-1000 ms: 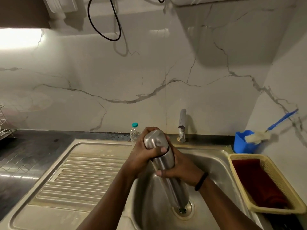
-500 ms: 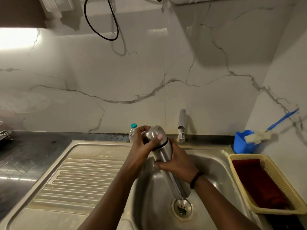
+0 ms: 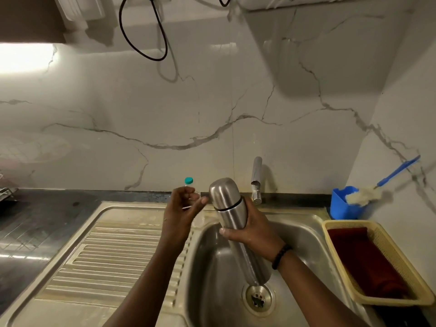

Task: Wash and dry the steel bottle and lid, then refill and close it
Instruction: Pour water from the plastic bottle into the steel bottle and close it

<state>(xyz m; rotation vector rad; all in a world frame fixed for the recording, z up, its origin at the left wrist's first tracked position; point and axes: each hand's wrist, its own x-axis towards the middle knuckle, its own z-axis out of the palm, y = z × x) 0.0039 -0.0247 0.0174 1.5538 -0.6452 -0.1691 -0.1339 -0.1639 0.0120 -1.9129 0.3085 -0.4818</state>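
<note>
- Tabletop, dark and stone-like, lies well left of the sink; the ribbed drainboard joins it to the basin.
- Small plastic bottle with a teal cap stands behind the sink, partly hidden by the left hand.
- Left hand is off the flask, fingers loosely curled with nothing held, just left of the lid.
- Steel bottle leans over the sink, lid uppermost and seated on the neck, base low near the drain. I would judge it rigid and smooth, likely slippery if wet, and heavier if anything is inside; I cannot tell whether it is.
- Right hand is wrapped around the upper body just below the lid seam, a sound place to brace it; the domed lid is the part to twist.
- Tap rises behind the sink, showing no running water.
- Blue tub holding a bottle brush and a yellow basket with a dark red cloth sit right of the sink.
</note>
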